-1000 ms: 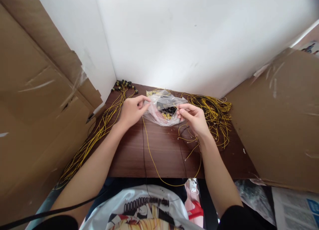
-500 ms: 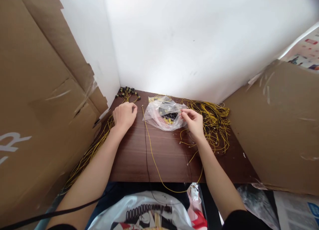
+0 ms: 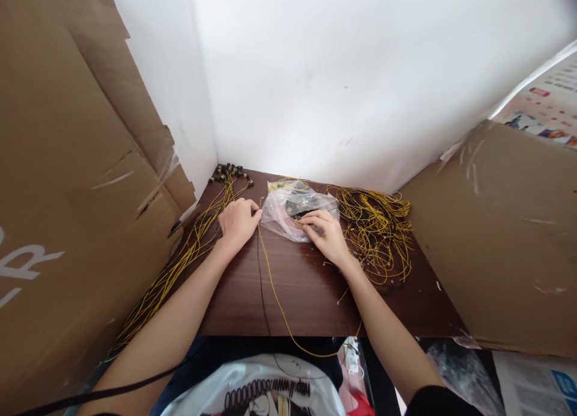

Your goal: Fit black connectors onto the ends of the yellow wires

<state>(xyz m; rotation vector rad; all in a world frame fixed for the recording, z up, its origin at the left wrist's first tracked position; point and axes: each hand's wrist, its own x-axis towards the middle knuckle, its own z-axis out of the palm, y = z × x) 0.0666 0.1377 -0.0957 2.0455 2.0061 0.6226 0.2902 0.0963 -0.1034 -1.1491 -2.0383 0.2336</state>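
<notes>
Your left hand (image 3: 238, 220), nearer the yellow wire (image 3: 273, 284): grip pinched on it just below its tip. The plastic bag (image 3: 278, 201) lies just right, towards the counter's (image 3: 229, 308) far edge. Your right hand's (image 3: 328, 235) fingertips at the bag's mouth; cannot tell if that grip holds anything. Wire tip points to the far edge; long axis runs far to near, curving right past the near edge.

1. On my shirt (image 3: 264, 377): "http://www", then a row of loops I can't read.
2. On the cardboard (image 3: 76, 181) at my left: a white "R", its neighbours cut off.
3. On the sheet (image 3: 547, 103) and packet (image 3: 525, 377) at my right: print I can't read.
</notes>
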